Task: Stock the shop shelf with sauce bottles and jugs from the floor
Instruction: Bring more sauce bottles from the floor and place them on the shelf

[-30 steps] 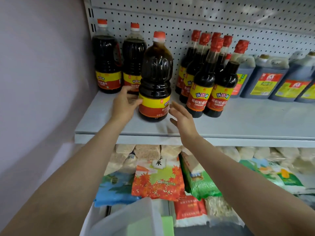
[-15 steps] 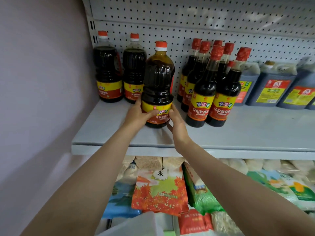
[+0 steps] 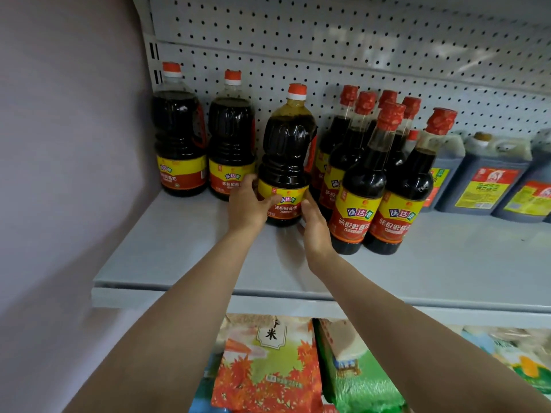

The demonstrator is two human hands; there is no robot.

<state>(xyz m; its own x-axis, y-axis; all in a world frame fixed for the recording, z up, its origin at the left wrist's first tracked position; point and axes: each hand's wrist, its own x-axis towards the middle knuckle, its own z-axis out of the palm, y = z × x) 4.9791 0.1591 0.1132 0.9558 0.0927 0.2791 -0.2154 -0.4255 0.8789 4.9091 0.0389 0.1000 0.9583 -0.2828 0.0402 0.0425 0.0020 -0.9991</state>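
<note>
Your left hand [image 3: 249,205] and right hand [image 3: 313,225] now cup the base of the large sauce bottle [image 3: 286,156] from both sides, fingers curled round its yellow and red label. 1 second ago only your left hand touched it and your right hung open beside it; since then the bottle has slid deeper onto the grey shelf [image 3: 185,257]. It stands upright, just right of 2 matching bottles [image 3: 205,144] at the pegboard back and left of the slim red-capped bottles [image 3: 372,174]. It looks nearly lined up with its row, so this placement seems almost finished.
</note>
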